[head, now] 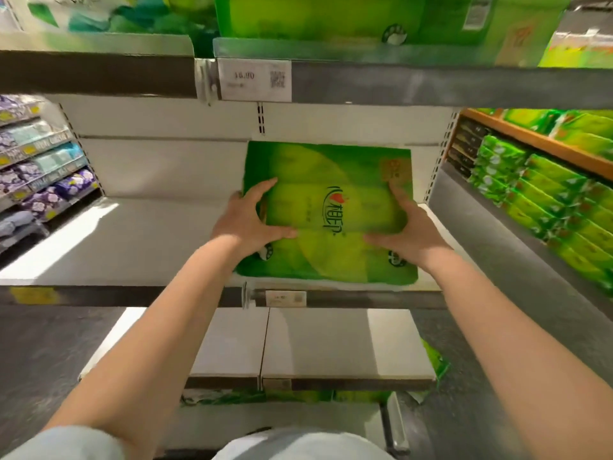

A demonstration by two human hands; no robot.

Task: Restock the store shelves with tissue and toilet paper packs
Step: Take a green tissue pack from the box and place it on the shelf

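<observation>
Near the right front edge of the shelf (166, 227), the soft, probably light green pack (328, 210) is being pressed by spread left hand (247, 224) and right hand (411, 230).

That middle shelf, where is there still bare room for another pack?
The middle shelf is bare from the green pack leftward to the purple packs. Both hands, left hand and right hand, lie on the green pack. Right of it, only a thin strip before the upright. The top shelf is crowded.
</observation>
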